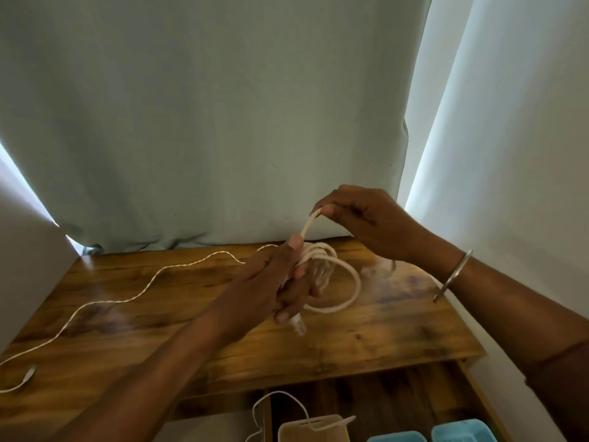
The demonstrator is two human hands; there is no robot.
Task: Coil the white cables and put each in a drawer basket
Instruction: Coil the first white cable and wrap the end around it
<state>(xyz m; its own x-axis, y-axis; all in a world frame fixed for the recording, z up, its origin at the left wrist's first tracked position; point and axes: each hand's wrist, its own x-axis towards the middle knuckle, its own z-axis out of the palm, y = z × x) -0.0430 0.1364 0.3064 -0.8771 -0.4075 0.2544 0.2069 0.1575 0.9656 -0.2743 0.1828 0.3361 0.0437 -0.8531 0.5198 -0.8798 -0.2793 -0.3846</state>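
Note:
Over the wooden table top [366, 339], my left hand [271, 285] grips a bundle of white cable coils [345, 301], with a plug end sticking out below its fingers. My right hand [366, 218], a metal bangle on its wrist, pinches a raised strand of the same cable just above the left thumb. A thinner white cable [134, 298] trails loose across the table to the left edge. In the open drawer below, another white cable [280, 406] lies over a beige basket [310, 429]. Two blue baskets [459, 433] sit to its right.
A grey-green curtain [207, 122] hangs behind the table. White walls close in on both sides. The open drawer [398, 400] juts out under the table's front edge at the bottom right.

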